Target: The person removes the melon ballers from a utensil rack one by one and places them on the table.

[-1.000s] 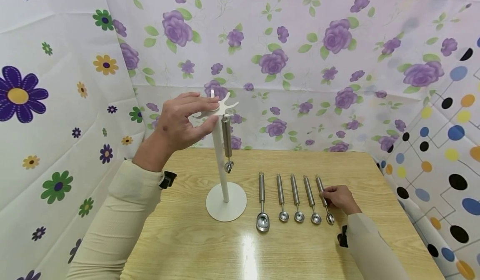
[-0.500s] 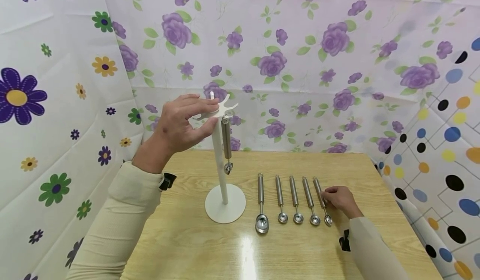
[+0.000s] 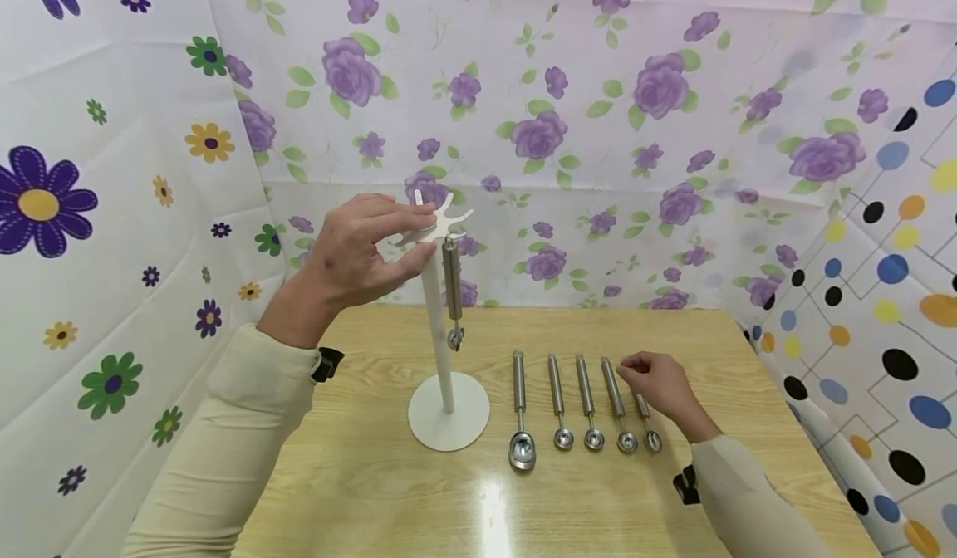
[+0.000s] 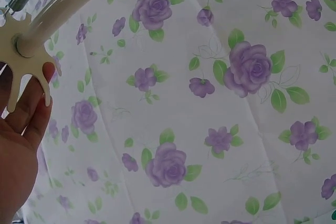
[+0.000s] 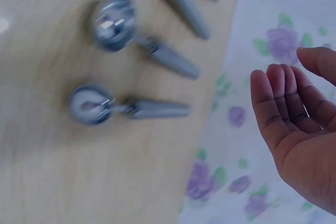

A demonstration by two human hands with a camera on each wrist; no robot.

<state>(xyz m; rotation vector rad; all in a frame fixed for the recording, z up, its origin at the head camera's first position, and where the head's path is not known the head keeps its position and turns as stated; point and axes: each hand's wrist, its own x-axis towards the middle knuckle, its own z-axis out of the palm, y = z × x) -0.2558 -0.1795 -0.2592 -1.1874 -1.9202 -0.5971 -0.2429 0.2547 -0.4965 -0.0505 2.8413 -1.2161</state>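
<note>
My left hand (image 3: 359,249) grips the top of a white hook stand (image 3: 441,350), its fingers over the hooked plate (image 4: 23,61) and the thumb at the near edge. One steel melon baller (image 3: 453,280) hangs from a hook, bowl downward. My right hand (image 3: 665,388) is over the handle of the rightmost melon baller (image 3: 654,440) on the table, partly covering it. In the right wrist view the right hand (image 5: 302,119) holds nothing, fingers loosely bent and thumb apart, while that melon baller (image 5: 157,108) lies clear of it.
Left of the right hand lie more steel scoops in a row on the wooden table (image 3: 374,491): a large scoop (image 3: 522,450) nearest the stand, then smaller melon ballers (image 3: 563,438). A floral cloth (image 3: 538,209) hangs behind the table, with patterned cloths at both sides.
My right hand has let go of the rightmost melon baller's handle and moved slightly up and left. The left hand has stayed on the stand's top. The head view has tilted slightly.
</note>
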